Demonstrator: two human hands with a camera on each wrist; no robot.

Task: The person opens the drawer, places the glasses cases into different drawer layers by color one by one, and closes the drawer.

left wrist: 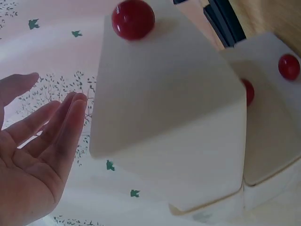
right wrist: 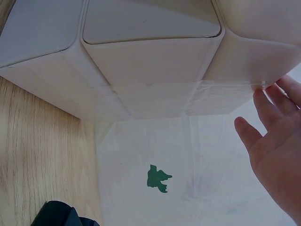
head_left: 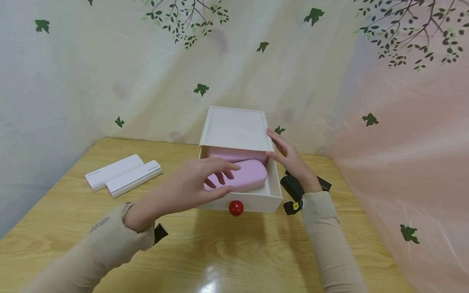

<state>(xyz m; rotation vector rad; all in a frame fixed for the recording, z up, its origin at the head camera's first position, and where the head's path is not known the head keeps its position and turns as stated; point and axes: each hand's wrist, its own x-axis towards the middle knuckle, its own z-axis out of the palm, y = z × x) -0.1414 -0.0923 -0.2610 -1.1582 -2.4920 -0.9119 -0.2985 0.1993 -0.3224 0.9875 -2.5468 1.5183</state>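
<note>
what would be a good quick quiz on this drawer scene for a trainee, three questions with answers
1. What colour is the rounded case at the front of the pulled-out drawer?
2. True or false: in the head view, two white boxes lie left of the drawer unit.
3. Which hand rests against the drawer unit's side?
A) the left hand
B) the right hand
C) neither

Key:
1. Pink
2. True
3. B
</note>
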